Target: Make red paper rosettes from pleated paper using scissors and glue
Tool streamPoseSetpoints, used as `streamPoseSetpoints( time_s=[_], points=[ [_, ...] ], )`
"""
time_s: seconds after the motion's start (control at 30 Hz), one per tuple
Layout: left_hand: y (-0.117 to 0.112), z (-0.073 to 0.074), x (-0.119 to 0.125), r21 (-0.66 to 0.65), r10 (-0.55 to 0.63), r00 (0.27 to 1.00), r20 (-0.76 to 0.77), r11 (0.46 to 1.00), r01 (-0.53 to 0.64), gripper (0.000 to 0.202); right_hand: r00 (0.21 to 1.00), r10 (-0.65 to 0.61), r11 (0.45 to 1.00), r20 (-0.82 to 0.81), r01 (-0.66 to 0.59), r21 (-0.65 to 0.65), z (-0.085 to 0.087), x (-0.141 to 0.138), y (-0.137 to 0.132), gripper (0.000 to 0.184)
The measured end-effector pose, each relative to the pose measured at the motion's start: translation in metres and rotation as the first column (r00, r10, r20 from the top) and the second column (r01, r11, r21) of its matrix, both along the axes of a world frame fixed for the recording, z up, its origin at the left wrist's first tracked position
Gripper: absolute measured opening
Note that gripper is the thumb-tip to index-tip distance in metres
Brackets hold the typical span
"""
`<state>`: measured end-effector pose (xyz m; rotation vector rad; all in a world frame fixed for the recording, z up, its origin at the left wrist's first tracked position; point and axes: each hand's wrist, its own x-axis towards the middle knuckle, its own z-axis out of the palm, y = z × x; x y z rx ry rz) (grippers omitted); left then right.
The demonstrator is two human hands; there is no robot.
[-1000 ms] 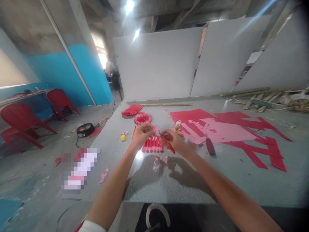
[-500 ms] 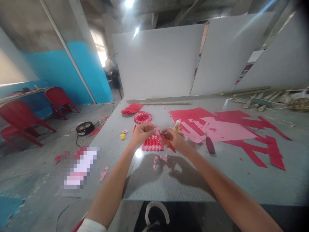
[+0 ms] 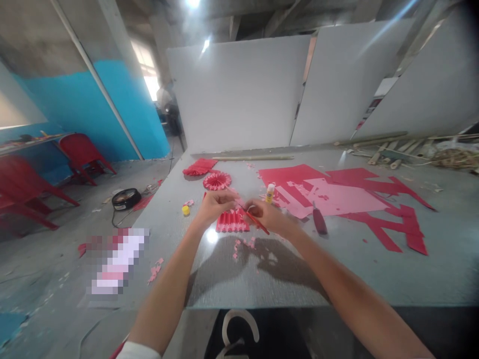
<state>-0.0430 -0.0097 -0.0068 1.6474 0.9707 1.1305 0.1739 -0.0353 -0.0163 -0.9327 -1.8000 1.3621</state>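
Observation:
Over the middle of the table, my left hand pinches a small piece of pink paper between closed fingertips. Close beside it, my right hand is closed around a slim orange-red tool; its tip points at the pink paper, and its exact kind is unclear. Below both hands lies a pleated red paper with a pink scalloped edge. Just beyond is a round pleated red rosette with pink trim. A glue stick stands uncapped behind my right hand, and its yellow cap sits to the left.
Red paper sheets and a pink sheet cover the right side, with a dark red-handled tool nearby. Another pleated red piece lies at the far left. Pink scraps dot the table. Bamboo sticks lie at the back right.
The view has shifted slightly, so the whole scene sits a little further left. Both hands stay close together at the pink paper, with the orange-red tool tilted slightly differently.

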Motion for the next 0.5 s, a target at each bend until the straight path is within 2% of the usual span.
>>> streamPoseSetpoints(
  time_s=[0.27,0.4,0.5],
  points=[
    [-0.004,0.002,0.006,-0.031,-0.043,0.998,0.045,0.999,0.044,0.037,0.997,-0.017,0.999,-0.069,0.015,-0.034,-0.003,0.002,0.005,0.024],
    [-0.006,-0.001,0.01,-0.079,-0.078,0.995,0.059,0.993,0.082,0.031,0.995,-0.044,0.997,-0.089,0.039,-0.063,-0.006,0.002,0.007,0.024],
    [-0.006,-0.003,0.012,-0.106,-0.056,0.996,0.074,0.992,0.064,0.033,0.992,-0.046,0.996,-0.116,0.038,-0.077,-0.008,0.002,0.008,0.025]
  ],
)
